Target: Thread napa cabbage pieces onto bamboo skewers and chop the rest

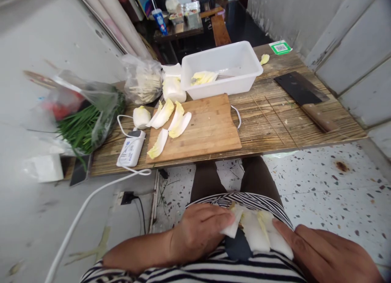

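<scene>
Close in front of my striped shirt, my left hand (201,230) pinches a white and yellow napa cabbage leaf piece (232,226) between thumb and fingers. My right hand (324,250) grips the outer side of several more cabbage leaf pieces (258,234), standing side by side in a row. Whether a stick runs through them is hidden. Beyond, on the table, several loose cabbage leaves (180,122) rest on the left part of a wooden cutting board (210,132). Cabbage chunks (174,89) sit at its far left corner.
A white plastic tub (221,86) with leaves inside stands behind the board. Right of it are two thin sticks (273,120) and a cleaver (301,91). Leftward lie a power strip (131,150) with its cord, a bag of pale strips (145,85) and bagged green stalks (81,126).
</scene>
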`<state>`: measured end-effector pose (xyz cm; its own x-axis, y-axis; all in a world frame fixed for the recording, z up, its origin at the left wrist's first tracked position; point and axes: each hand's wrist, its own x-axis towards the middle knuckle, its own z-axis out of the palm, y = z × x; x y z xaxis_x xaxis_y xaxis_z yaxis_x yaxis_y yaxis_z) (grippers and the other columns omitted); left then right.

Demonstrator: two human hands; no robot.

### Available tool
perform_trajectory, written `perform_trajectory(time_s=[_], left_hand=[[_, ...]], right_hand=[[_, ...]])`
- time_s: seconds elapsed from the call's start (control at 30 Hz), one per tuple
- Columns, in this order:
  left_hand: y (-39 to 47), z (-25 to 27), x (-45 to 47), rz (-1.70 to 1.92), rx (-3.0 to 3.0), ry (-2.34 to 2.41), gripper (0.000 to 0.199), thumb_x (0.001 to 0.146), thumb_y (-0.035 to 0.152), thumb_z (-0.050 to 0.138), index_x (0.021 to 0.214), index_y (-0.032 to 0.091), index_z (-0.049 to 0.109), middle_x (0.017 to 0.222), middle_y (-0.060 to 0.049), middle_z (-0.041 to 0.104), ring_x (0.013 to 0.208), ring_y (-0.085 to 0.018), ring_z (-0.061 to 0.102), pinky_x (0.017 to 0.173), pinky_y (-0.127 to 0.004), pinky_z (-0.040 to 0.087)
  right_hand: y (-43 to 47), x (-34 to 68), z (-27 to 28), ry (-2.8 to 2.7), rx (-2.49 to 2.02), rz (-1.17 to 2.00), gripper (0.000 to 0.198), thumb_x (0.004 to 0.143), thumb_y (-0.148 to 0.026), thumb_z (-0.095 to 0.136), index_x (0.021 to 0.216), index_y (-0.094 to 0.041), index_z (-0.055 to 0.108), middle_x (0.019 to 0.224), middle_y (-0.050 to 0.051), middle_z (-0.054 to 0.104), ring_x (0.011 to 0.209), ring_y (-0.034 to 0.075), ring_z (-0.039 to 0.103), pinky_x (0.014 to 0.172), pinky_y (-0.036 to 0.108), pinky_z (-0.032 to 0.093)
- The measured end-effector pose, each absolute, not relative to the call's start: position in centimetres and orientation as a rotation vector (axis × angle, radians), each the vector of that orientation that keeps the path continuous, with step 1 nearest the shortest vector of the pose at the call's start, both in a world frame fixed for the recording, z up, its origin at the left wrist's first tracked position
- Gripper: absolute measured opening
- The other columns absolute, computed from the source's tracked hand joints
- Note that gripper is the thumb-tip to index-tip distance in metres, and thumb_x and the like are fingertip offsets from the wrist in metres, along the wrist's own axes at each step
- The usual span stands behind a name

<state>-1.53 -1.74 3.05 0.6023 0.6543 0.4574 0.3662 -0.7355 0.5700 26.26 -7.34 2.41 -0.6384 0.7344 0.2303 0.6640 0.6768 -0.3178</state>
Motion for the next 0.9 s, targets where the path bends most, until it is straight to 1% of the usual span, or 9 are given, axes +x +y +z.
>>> perform_trajectory(time_s=[0.07,0.2,0.4,0.5,0.63,0.77,0.9], left_hand=[[-1.7,3.0,-1.5,0.934,2.417,0.807,0.017,0.087,0.022,0.053,0.1,0.013,0.06,0.083,-0.008,0.073,0.079,-0.013,0.07,0.076,-0.018,0.056],[-1.8,2.9,-1.5,0.897,2.427,0.796,0.019,0.087,0.022,0.051,0.103,0.014,0.059,0.085,-0.008,0.073,0.081,-0.014,0.069,0.078,-0.019,0.056],[-2.2,2.6,-1.6,0.882,2.444,0.766,0.022,0.084,0.018,0.054,0.104,0.012,0.059,0.087,-0.01,0.072,0.084,-0.016,0.069,0.081,-0.023,0.056],[-2.3,2.5,-1.5,0.866,2.44,0.763,0.022,0.084,0.018,0.054,0.104,0.011,0.059,0.089,-0.011,0.072,0.085,-0.017,0.068,0.081,-0.025,0.056],[-2.2,2.6,-1.2,0.857,2.436,0.749,0.023,0.083,0.018,0.054,0.104,0.01,0.059,0.088,-0.011,0.072,0.085,-0.018,0.068,0.079,-0.026,0.057],[-2.4,2.7,-1.0,0.86,2.442,0.775,0.026,0.083,0.015,0.054,0.108,0.013,0.057,0.09,-0.009,0.072,0.086,-0.017,0.068,0.078,-0.025,0.057],[-2.4,2.7,-1.1,0.858,2.488,0.772,0.029,0.083,0.014,0.054,0.112,0.012,0.056,0.094,-0.01,0.072,0.089,-0.017,0.067,0.08,-0.026,0.056]], right_hand=[[-7.4,26.2,2.3,-2.56,-1.111,0.296,0.046,0.09,-0.02,0.036,0.132,-0.004,0.045,0.07,0.006,0.056,0.058,0.015,0.052,0.053,0.027,0.041],[-7.3,25.9,2.4,-2.569,-1.156,0.308,0.046,0.089,-0.017,0.033,0.133,-0.007,0.043,0.072,0.006,0.058,0.058,0.015,0.053,0.053,0.027,0.042],[-6.9,25.7,2.9,-2.574,-1.093,0.279,0.045,0.09,-0.019,0.033,0.131,-0.003,0.044,0.07,0.006,0.057,0.058,0.016,0.054,0.054,0.027,0.043],[-6.8,25.5,3.1,-2.568,-1.079,0.246,0.044,0.09,-0.017,0.033,0.129,-0.002,0.046,0.068,0.006,0.056,0.057,0.015,0.053,0.054,0.027,0.042],[-6.6,25.1,3.0,-2.535,-1.077,0.207,0.04,0.09,-0.013,0.034,0.125,-0.004,0.05,0.065,0.004,0.055,0.054,0.013,0.051,0.052,0.027,0.04],[-6.3,24.7,3.2,-2.534,-1.081,0.169,0.039,0.09,-0.012,0.032,0.123,-0.005,0.051,0.063,0.003,0.055,0.052,0.013,0.05,0.05,0.026,0.04],[-5.7,24.1,4.0,-2.541,-1.041,0.138,0.037,0.091,-0.011,0.027,0.118,-0.005,0.052,0.061,0.002,0.055,0.049,0.013,0.049,0.047,0.026,0.04]])
